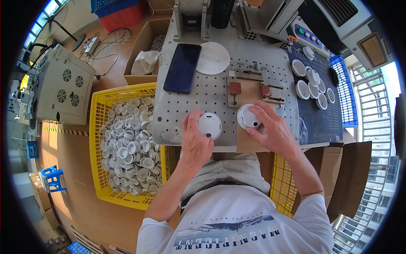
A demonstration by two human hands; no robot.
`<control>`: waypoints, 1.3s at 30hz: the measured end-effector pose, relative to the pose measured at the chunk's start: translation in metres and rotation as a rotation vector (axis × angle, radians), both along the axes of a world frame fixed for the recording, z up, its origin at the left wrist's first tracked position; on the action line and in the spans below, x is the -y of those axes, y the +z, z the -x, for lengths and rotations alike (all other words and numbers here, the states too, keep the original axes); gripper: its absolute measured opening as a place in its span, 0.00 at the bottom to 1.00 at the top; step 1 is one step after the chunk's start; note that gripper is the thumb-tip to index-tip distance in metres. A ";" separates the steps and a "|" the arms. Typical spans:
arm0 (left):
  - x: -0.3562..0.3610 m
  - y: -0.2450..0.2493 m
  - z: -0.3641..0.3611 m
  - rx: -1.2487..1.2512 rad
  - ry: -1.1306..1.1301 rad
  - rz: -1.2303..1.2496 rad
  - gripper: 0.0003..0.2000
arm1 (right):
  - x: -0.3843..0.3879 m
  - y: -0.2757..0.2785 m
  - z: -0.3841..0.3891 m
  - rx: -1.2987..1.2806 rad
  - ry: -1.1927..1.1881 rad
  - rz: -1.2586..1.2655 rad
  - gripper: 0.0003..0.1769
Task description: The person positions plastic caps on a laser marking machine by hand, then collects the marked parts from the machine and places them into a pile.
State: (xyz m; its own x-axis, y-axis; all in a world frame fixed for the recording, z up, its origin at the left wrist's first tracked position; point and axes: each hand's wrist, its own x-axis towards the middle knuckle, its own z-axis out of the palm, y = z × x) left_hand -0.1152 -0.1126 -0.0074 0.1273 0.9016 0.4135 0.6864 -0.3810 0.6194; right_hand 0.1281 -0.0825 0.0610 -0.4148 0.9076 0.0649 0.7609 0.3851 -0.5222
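Observation:
My left hand (195, 142) has its fingers closed around the edge of a white round plastic cover (210, 123) at the front of the perforated metal plate (182, 114). This cover shows small slots and a dark opening on its face. In my right hand (275, 130) is another white round plastic cover (246, 116), tilted, over a brown cardboard strip (247, 144). Just beyond it stands a metal fixture (249, 75) with red blocks (234, 88) on its side pieces.
A phone (182, 68) partly overlaps a white disc (215, 59). To the left, a yellow basket (96, 139) holds many white round parts. Several covers (302, 89) lie on a dark mat (315, 122) at right, near a button panel (311, 37) and a machine head (372, 44).

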 end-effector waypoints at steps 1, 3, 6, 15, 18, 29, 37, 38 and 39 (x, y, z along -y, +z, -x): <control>0.000 0.000 0.000 0.004 0.002 0.005 0.30 | -0.001 -0.001 0.001 -0.024 0.005 -0.001 0.27; 0.001 -0.002 0.001 -0.019 0.002 -0.017 0.30 | -0.003 0.001 0.006 -0.036 -0.046 0.045 0.27; -0.001 -0.005 0.002 -0.044 -0.021 -0.022 0.22 | -0.011 -0.007 0.007 -0.023 -0.131 -0.011 0.26; -0.002 -0.005 0.001 0.024 0.007 0.063 0.26 | -0.029 -0.022 0.011 0.053 -0.194 -0.227 0.24; -0.001 -0.006 0.001 0.033 0.009 0.078 0.28 | -0.034 -0.021 0.013 0.066 -0.194 -0.245 0.23; -0.002 -0.008 0.004 0.058 0.011 0.115 0.32 | -0.041 -0.009 0.008 0.068 -0.054 -0.151 0.21; -0.002 -0.002 0.002 0.102 0.013 0.156 0.33 | -0.047 -0.013 0.013 0.029 -0.083 -0.140 0.21; -0.002 -0.003 0.001 0.102 0.010 0.155 0.33 | -0.050 -0.016 0.013 0.029 -0.085 -0.140 0.21; -0.002 -0.003 0.001 0.097 0.020 0.151 0.34 | -0.053 -0.019 0.012 0.023 -0.103 -0.145 0.21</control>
State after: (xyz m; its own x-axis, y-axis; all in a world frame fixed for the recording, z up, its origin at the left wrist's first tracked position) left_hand -0.1161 -0.1104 -0.0108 0.0746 0.9563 0.2826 0.6272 -0.2653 0.7322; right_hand 0.1162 -0.0290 0.0415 -0.3232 0.9270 0.1901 0.8112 0.3748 -0.4488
